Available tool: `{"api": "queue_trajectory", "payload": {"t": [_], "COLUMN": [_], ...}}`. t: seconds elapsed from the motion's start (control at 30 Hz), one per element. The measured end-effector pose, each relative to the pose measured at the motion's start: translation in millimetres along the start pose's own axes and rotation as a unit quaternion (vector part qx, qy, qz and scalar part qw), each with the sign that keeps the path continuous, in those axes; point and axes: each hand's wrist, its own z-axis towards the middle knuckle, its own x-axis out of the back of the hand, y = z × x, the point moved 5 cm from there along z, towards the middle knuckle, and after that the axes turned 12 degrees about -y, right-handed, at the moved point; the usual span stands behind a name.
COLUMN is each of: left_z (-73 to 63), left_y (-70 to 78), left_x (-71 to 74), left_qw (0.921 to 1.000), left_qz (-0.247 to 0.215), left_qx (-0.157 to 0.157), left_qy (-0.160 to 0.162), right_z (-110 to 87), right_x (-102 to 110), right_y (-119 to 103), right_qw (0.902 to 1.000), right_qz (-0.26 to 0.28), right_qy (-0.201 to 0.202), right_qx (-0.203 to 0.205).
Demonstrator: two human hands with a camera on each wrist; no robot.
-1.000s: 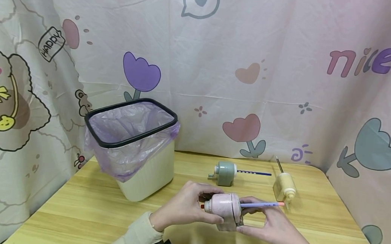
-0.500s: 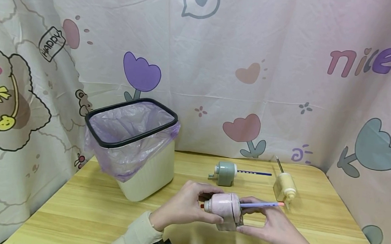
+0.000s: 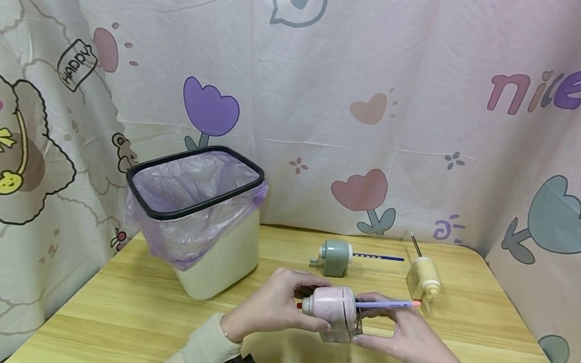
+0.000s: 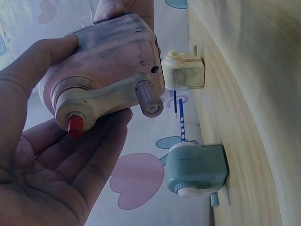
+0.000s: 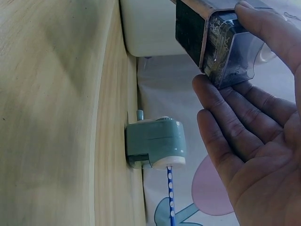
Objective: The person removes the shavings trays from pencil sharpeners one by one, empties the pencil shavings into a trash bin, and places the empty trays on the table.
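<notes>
Before a printed curtain point(image 3: 276, 90), above the near part of a wooden table point(image 3: 124, 316), holds a pink sharpener point(image 3: 333, 307) with a lilac pencil point(image 3: 383, 304) in its right end — grips the body with the left hand point(image 3: 282, 304), spread just to its width, and pinches its clear drawer point(image 5: 240, 56) between thumb and fingertips of the right hand point(image 3: 406, 330). Has a lined bin point(image 3: 229, 256) to the left, a green sharpener point(image 3: 335, 263) with a blue pencil point(image 3: 386, 258) directly beyond — and a yellow sharpener point(image 3: 421, 278) on the far right.
</notes>
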Motion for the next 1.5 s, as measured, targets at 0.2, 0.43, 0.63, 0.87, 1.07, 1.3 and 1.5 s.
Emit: {"api": "queue_trajectory", "payload": {"t": [0.2, 0.43, 0.63, 0.87, 1.07, 1.3, 1.5], "left_z": [2.0, 1.1, -0.5, -0.6, 0.3, 0.4, -0.3], "left_y": [-1.5, -3.4, -2.6, -1.9, -2.6, -2.9, -3.4], "left_x": [-0.6, 0.7, 2.9, 3.0, 2.9, 3.5, 4.1], "left_qw": [1.0000, 1.0000, 0.9999, 0.9997, 0.9998, 0.9999, 0.9999], "left_qz": [0.005, 0.002, 0.009, 0.021, 0.018, 0.011, 0.012], "left_qx": [0.001, 0.003, 0.007, 0.009, 0.011, 0.009, 0.006], "left_qy": [0.000, -0.001, -0.002, -0.004, -0.004, -0.001, -0.002], "right_z": [-2.9, -2.4, -0.1, -0.3, 1.0, 1.4, 1.8], "right_x": [2, 2, 1, 1, 1, 2, 1], "right_y": [3, 5, 5, 7, 9, 10, 11], "right_qw": [0.9997, 0.9995, 0.9991, 0.9992, 0.9988, 0.9987, 0.9987], "right_qz": [0.008, 0.015, 0.033, 0.033, 0.047, 0.050, 0.050], "right_qy": [-0.005, -0.008, -0.013, -0.009, -0.008, -0.002, -0.007], "right_qx": [-0.021, -0.026, -0.024, -0.018, -0.006, 0.007, 0.007]}}
